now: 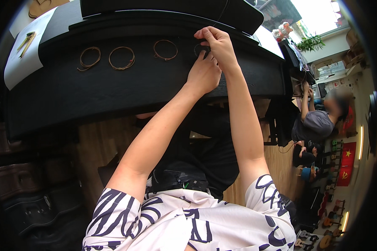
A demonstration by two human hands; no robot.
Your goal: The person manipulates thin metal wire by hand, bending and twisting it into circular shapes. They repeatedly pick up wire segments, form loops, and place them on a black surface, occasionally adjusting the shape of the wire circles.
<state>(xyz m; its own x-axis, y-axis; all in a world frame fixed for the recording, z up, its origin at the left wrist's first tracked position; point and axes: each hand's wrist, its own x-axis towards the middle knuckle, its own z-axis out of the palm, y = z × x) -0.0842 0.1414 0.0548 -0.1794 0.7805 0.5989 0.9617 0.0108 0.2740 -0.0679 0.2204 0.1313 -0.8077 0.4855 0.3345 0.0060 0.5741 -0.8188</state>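
My left hand (203, 73), fingers curled, is at a thin coiled string (196, 47) on the black tabletop (146, 83), partly hiding it. Just above and overlapping it, my right hand (218, 46) pinches a fine string, which seems to run upward from the fingers. To the left lie three separate coils of bronze-coloured string: one (165, 59) nearest my hands, a second (121, 67) and a third (82, 66) farther left.
A white sheet (19, 71) with brass-coloured pliers (28, 42) lies at the far left, a raised black ledge (171, 12) behind. A seated co-worker (316, 123) works at right, near a plant (310, 44). Dark cases (33, 213) stand lower left.
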